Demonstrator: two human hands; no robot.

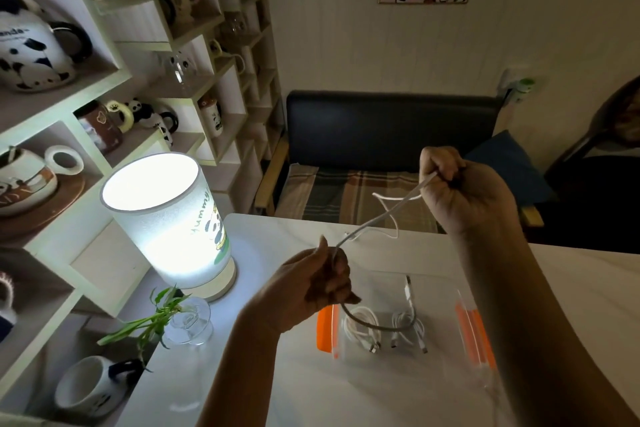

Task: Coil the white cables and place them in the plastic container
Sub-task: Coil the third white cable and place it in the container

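A white cable point(382, 215) stretches taut between my two hands above the white table point(263, 374). My left hand point(317, 284) pinches its lower end, and a loop of it hangs from that hand down over the container. My right hand point(460, 191) is raised higher and farther back, fist closed on the upper end, with a loose tail dangling below it. On the table lies a clear plastic container point(440, 305) with orange latches. Inside it rest two coiled white cables point(363, 326), their plugs pointing toward me.
A lit cylindrical lamp point(166, 222) stands on the table's left corner. A small glass vase with a green plant point(188, 322) sits in front of it. Shelves of panda mugs fill the left wall. A dark bench point(388, 128) is behind the table.
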